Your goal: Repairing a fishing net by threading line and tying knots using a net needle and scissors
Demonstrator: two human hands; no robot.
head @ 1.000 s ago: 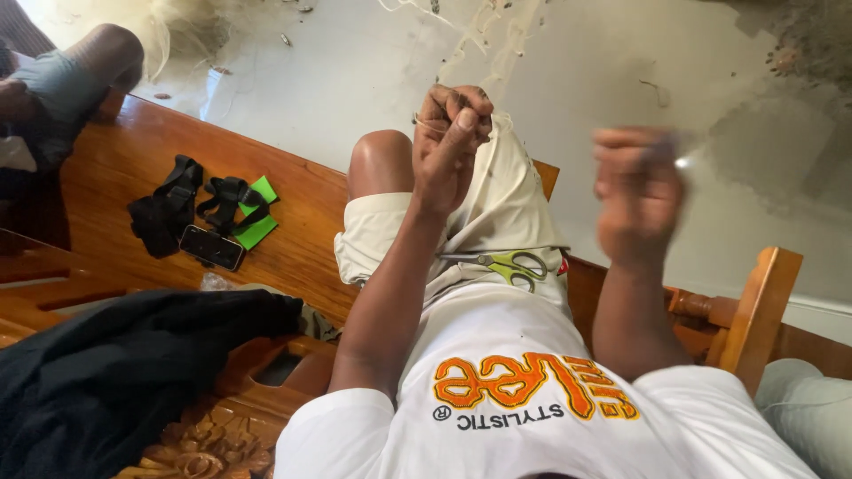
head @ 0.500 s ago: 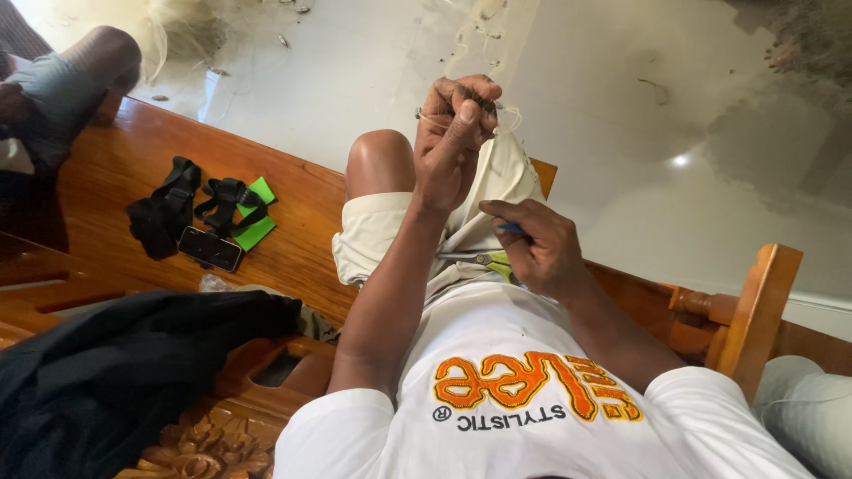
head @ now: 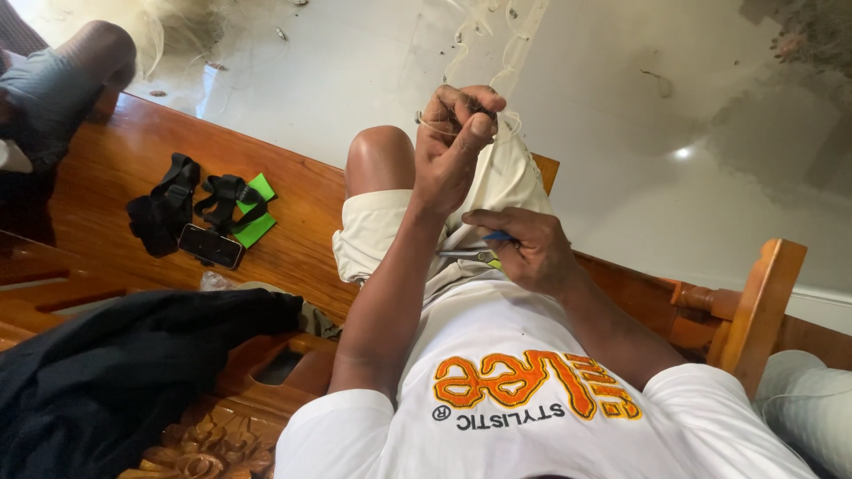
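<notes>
Left hand (head: 454,142) raised above the knee, fingers pinched tight on a loop of thin pale netting line (head: 497,53) trailing up to the floor. Right hand (head: 524,248) rests on the lap, closed around scissors (head: 470,255). Wooden bench (head: 293,213) alongside carries 1 phone (head: 210,246) with black straps (head: 169,204).

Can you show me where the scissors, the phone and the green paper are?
Metal scissors with blue-and-yellow handles (head: 479,255), head view, on the blades by the right hand.
Black rectangular phone (head: 210,246), head view, middle of its screen.
Bright green paper sheet (head: 258,223), head view, its bare lower part.
</notes>
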